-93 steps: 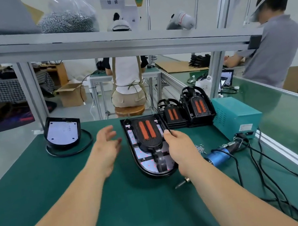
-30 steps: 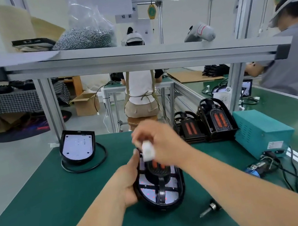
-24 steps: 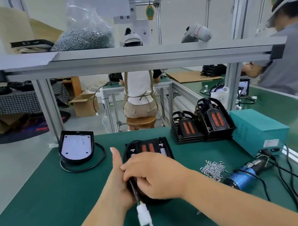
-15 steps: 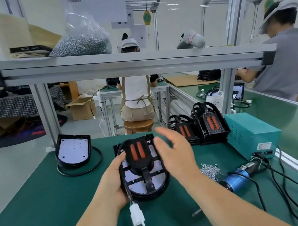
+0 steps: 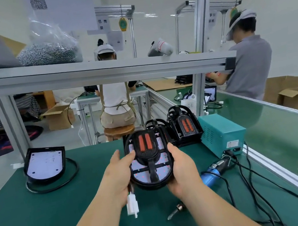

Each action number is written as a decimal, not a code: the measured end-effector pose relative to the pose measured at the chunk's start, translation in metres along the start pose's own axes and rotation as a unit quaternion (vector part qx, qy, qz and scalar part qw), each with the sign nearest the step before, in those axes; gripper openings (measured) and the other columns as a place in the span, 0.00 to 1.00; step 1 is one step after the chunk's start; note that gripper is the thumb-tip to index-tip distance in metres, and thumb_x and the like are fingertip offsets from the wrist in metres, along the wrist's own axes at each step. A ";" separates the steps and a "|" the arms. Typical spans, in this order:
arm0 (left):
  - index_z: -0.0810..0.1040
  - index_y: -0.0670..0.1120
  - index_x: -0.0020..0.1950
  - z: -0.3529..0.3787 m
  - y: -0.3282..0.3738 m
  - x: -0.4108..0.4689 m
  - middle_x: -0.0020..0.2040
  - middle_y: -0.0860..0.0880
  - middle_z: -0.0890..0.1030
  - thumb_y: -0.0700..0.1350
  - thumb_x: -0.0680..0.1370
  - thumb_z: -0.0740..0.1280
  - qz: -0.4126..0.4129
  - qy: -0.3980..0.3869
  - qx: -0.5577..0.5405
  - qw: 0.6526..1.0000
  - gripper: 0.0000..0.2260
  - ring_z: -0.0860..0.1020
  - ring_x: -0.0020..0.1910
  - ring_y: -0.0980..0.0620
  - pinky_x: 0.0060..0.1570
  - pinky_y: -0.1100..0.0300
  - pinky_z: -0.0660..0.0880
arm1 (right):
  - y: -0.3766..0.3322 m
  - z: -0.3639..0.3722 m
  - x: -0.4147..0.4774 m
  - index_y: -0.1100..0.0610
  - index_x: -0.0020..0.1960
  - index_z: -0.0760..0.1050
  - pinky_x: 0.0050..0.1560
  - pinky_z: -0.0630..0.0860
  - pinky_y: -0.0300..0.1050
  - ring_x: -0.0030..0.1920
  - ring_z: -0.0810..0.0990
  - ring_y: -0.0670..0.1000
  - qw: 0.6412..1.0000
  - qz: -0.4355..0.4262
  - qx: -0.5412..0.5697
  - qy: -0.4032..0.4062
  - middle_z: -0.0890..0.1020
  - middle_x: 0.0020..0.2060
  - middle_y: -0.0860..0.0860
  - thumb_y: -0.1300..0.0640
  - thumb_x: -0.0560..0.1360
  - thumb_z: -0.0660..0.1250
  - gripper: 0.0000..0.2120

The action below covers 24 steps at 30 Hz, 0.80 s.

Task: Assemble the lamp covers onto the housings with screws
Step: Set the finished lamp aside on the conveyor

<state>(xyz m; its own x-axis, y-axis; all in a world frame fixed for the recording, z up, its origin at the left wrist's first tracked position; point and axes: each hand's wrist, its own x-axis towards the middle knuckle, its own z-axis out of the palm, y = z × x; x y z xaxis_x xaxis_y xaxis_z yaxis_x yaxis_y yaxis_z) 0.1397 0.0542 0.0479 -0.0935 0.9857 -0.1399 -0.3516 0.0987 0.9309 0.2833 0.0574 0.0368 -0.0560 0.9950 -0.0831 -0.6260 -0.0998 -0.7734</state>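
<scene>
A black lamp housing (image 5: pixel 150 164) with a white LED board and a cover bearing two orange strips is lifted above the green table. My left hand (image 5: pixel 120 172) grips its left edge, thumb on top. My right hand (image 5: pixel 182 168) grips its right edge. A short wire with a white connector (image 5: pixel 132 205) hangs from the housing below my left hand. A second housing (image 5: pixel 44 164) lies at the far left with a black cable ring around it. Finished lamps (image 5: pixel 183 126) stand stacked behind the held one.
A teal power box (image 5: pixel 221 134) sits at the right, with a blue electric screwdriver (image 5: pixel 215 170) and its cables beside it. A loose bit (image 5: pixel 176 210) lies near my right forearm. A bag of screws (image 5: pixel 49 50) rests on the overhead shelf. Other workers are beyond.
Both hands have closed on the housing and lifted it off the table, tilting it toward me. My right hand, open half a second ago, now grips the right edge.
</scene>
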 end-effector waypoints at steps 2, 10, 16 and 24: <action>0.66 0.49 0.76 0.017 -0.010 -0.009 0.66 0.45 0.80 0.44 0.83 0.63 0.026 -0.062 -0.014 0.998 0.21 0.82 0.59 0.43 0.55 0.45 0.81 | -0.012 -0.012 -0.002 0.64 0.63 0.78 0.65 0.73 0.65 0.61 0.79 0.65 0.998 -0.054 0.004 0.028 0.83 0.57 0.62 0.55 0.83 0.58 0.17; 0.79 0.44 0.67 0.123 -0.030 -0.025 0.60 0.42 0.83 0.42 0.80 0.63 -0.039 -0.174 -0.188 0.966 0.16 0.83 0.57 0.44 0.48 0.51 0.83 | -0.084 -0.073 -0.029 0.62 0.60 0.79 0.48 0.81 0.52 0.52 0.83 0.59 0.969 -0.206 0.009 0.135 0.84 0.55 0.61 0.56 0.83 0.58 0.15; 0.83 0.44 0.61 0.223 -0.059 -0.042 0.53 0.44 0.86 0.41 0.82 0.62 -0.079 -0.234 -0.141 0.959 0.13 0.86 0.49 0.47 0.41 0.55 0.82 | -0.143 -0.138 -0.069 0.60 0.54 0.79 0.47 0.79 0.51 0.45 0.81 0.56 0.930 -0.288 -0.001 0.226 0.85 0.47 0.59 0.57 0.82 0.58 0.12; 0.79 0.53 0.64 0.338 -0.093 -0.083 0.54 0.49 0.86 0.45 0.82 0.63 -0.108 -0.327 -0.062 0.937 0.12 0.85 0.52 0.49 0.47 0.52 0.81 | -0.206 -0.218 -0.124 0.60 0.67 0.74 0.60 0.78 0.61 0.57 0.82 0.59 0.874 -0.337 0.044 0.348 0.82 0.59 0.59 0.53 0.81 0.61 0.17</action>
<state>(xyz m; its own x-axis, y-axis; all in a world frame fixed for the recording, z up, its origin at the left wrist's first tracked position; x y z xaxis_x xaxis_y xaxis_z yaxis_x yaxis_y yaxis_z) 0.4953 0.0097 0.0865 0.5686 0.8214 -0.0449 -0.4069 0.3283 0.8524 0.5891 -0.0473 0.0695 0.8156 0.5785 -0.0130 -0.3941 0.5388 -0.7446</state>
